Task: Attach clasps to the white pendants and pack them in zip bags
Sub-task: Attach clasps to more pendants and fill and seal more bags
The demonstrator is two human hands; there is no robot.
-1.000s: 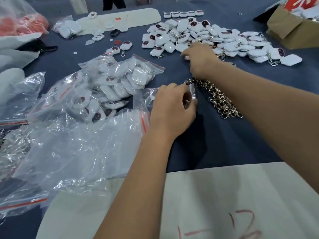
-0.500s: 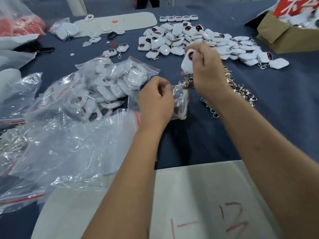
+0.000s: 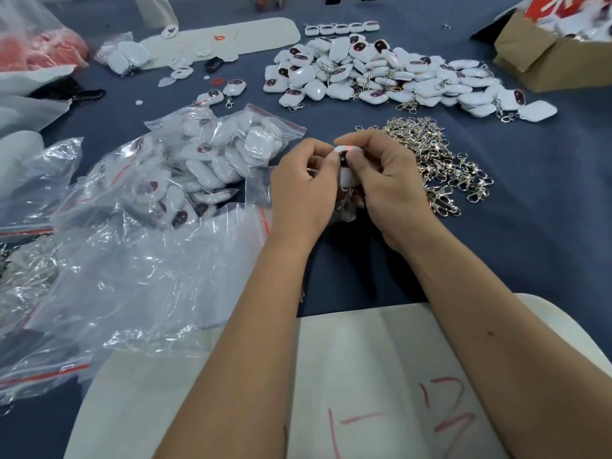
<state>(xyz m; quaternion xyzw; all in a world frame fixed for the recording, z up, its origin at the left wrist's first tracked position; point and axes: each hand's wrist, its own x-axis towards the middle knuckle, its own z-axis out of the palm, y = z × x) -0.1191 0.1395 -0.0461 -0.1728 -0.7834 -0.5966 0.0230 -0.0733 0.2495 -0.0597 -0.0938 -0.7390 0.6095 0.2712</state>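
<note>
The largest risk is the slack bag [image 3: 344, 207], mostly hidden under the hands: if its mouth folds shut, the pendant [image 3: 346, 173] will catch on the rim instead of sliding in, and a push could drop it onto the cloth [image 3: 530, 260]. The clasp heap [image 3: 440, 160] lies just right of the right hand [image 3: 387, 183], so a dangling clasp could snag there as the wrist turns. Whether this pendant's clasp is fully hooked I cannot tell. Both hands meet over the cloth: the right hand pinches the pendant from the right, and the left hand [image 3: 304, 187] has curled fingers at its other edge and on the bag. Against half a second ago, the hands have come down and together; the pendant, then held above the bag, now sits between both thumbs.
</note>
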